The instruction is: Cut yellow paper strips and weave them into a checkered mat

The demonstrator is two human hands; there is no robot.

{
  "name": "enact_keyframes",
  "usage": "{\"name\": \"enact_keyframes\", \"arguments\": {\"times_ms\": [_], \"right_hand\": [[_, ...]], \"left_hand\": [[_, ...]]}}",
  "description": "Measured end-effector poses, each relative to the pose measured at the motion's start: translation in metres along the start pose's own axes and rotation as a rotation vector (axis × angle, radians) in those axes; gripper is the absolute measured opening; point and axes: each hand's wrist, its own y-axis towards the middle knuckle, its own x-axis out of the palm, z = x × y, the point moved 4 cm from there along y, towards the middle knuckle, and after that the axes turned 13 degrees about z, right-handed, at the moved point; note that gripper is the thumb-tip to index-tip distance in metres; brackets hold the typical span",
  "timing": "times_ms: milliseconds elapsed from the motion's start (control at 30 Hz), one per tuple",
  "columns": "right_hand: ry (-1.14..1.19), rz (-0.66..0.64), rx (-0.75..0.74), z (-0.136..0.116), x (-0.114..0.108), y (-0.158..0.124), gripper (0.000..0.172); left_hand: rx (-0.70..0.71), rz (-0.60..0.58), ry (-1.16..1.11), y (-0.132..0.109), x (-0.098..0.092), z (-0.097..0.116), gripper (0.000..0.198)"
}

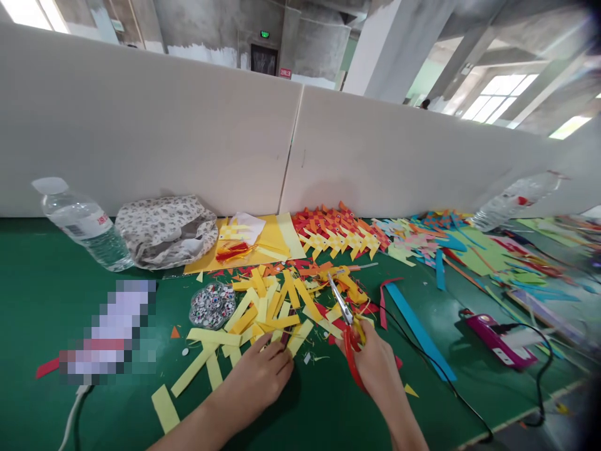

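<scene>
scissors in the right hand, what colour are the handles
Red and yellow handles, clearest in the head view.

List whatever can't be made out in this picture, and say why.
All in the head view:
- Phone-like item: screen details masked by pixelation.
- White cable: far end cut off by the bottom edge.
- Dark strip: lower end hidden by the left hand.
- Scissors: handles partly covered by the right hand.
- Bottle at picture left: label's fine print too small.

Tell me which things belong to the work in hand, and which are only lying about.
Likely belonging: scissors in the right hand; yellow paper strips by the left hand; googly eyes.

Likely lying about: leftmost bottle; patterned cloth bag; purple device.
</scene>
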Motion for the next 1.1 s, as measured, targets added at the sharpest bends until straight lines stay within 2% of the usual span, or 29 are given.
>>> {"name": "enact_keyframes", "arguments": {"times_ms": [133, 233, 333, 467, 600, 700, 833, 967, 1033, 1100], "right_hand": [[-0.155, -0.039, -0.084, 0.010, -0.002, 0.008, 0.018], [-0.155, -0.034, -0.116, 0.015, 0.001, 0.010, 0.016], [-0.164, -0.004, -0.118, 0.020, 0.003, 0.012, 0.016], [-0.157, -0.035, -0.141, 0.026, 0.005, 0.013, 0.015], [-0.135, -0.072, -0.182, 0.026, 0.008, 0.014, 0.012], [-0.118, -0.053, -0.213, 0.021, 0.005, 0.015, 0.012], [-0.106, 0.033, -0.164, 0.007, -0.014, 0.015, 0.013], [-0.019, 0.286, -0.022, -0.021, -0.048, 0.006, 0.021], [0.147, 0.396, 0.023, -0.040, -0.060, -0.002, 0.021], [0.467, 0.446, 0.042, -0.061, -0.065, -0.012, 0.021]], "left_hand": [[0.026, 0.020, 0.069, -0.017, -0.012, -0.006, 0.025], [-0.044, 0.010, 0.059, -0.029, -0.023, -0.012, 0.024], [-0.094, 0.038, -0.054, -0.037, -0.040, -0.013, 0.025], [-0.293, 0.067, -0.226, -0.046, -0.055, -0.019, 0.031], [-0.524, 0.113, -0.351, -0.053, -0.059, -0.027, 0.035], [-0.617, 0.130, -0.457, -0.051, -0.062, -0.029, 0.031], [-0.696, 0.086, -0.613, -0.046, -0.069, -0.027, 0.023], [-0.780, 0.064, -0.770, -0.042, -0.071, -0.025, 0.017], [-0.849, 0.048, -0.865, -0.039, -0.068, -0.023, 0.015], [-0.927, 0.020, -0.994, -0.034, -0.064, -0.020, 0.016]]}}
